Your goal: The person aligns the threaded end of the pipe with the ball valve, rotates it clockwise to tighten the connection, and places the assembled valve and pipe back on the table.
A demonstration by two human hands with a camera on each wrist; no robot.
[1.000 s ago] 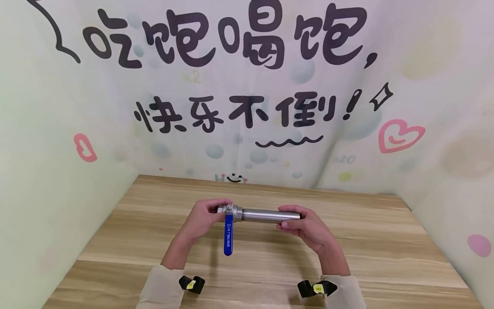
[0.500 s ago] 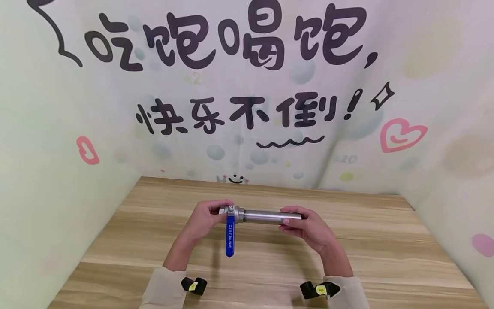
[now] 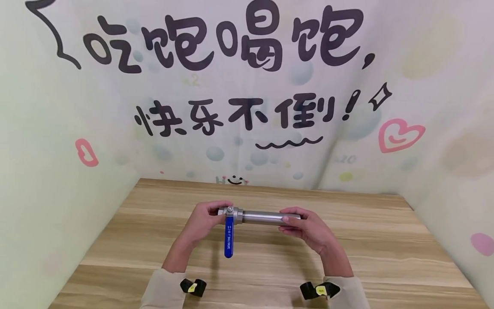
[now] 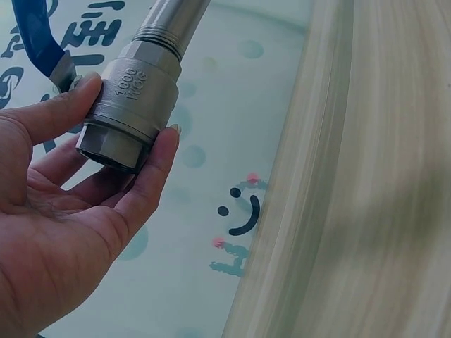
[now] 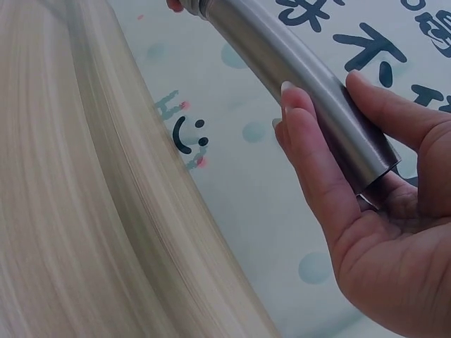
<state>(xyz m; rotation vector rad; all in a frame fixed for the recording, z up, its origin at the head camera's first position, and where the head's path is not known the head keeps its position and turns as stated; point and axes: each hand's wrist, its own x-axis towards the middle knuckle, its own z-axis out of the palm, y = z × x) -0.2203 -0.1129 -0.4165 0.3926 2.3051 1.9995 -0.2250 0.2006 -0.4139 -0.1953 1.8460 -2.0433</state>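
Observation:
A steel ball valve (image 3: 236,215) with a blue lever handle (image 3: 229,237) is held above the table, its lever pointing toward the person. My left hand (image 3: 202,219) grips the valve body by its hexagonal open end, thumb on the near side and fingers behind; raised lettering shows on the body (image 4: 137,95) in the left wrist view. A plain steel pipe (image 3: 264,217) extends from the valve's right end, with threads (image 4: 158,35) visible at the joint. My right hand (image 3: 308,225) holds the pipe's far end between thumb and fingers, and the open pipe end (image 5: 377,176) faces the palm.
The wood-grain table (image 3: 254,274) lies below both hands, bearing their shadows. A pale printed cloth (image 3: 239,150) with dark lettering hangs behind it, and similar cloth walls stand on the left and right. Black straps sit at both sleeve cuffs (image 3: 164,285).
The right thumb and fingers have shifted slightly on the pipe. The left hand keeps its grip on the valve, and the view has tilted a little.

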